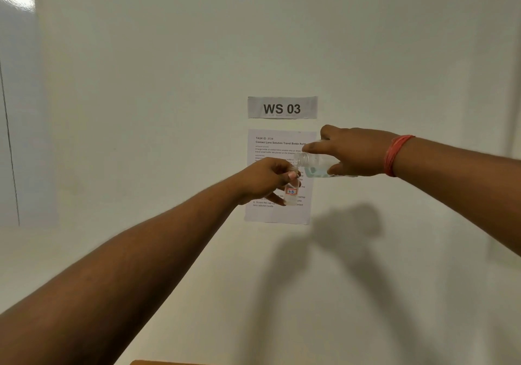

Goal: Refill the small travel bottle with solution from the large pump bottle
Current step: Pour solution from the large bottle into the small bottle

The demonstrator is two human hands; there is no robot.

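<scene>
- Both arms stretched out, held up in front of a pale wall [169, 68].
- Left hand [265, 179] wrapped around the small bottle [291, 192], fingers and thumb closed on it, held roughly upright.
- Small bottle clear, open at the top, with a white tag outlined in red, marked "7B".
- Right hand [355, 151] clamped on the large bottle [315, 164], index finger stretched along its top, thumb underneath.
- Large bottle tipped almost flat, threaded open mouth pointing left, sitting right at the small bottle's opening.
- No pump head on that mouth.
- Pale blue liquid pooled low inside the large bottle, near the thumb.
- Stream between the 2 mouths too faint to make out; cannot tell.
- Red band [396, 154] around the right wrist.
- Behind the hands, a printed sheet [277, 215] stuck to the wall, headed "Contact Lens Solution Travel Bottle Refill", partly covered by both bottles.
- Above it, a grey label [282, 108] reading "WS 03".
- Shadows of both arms falling on the wall, lower right.
- Glossy panel [17, 82] at far left catching a light glare.
</scene>
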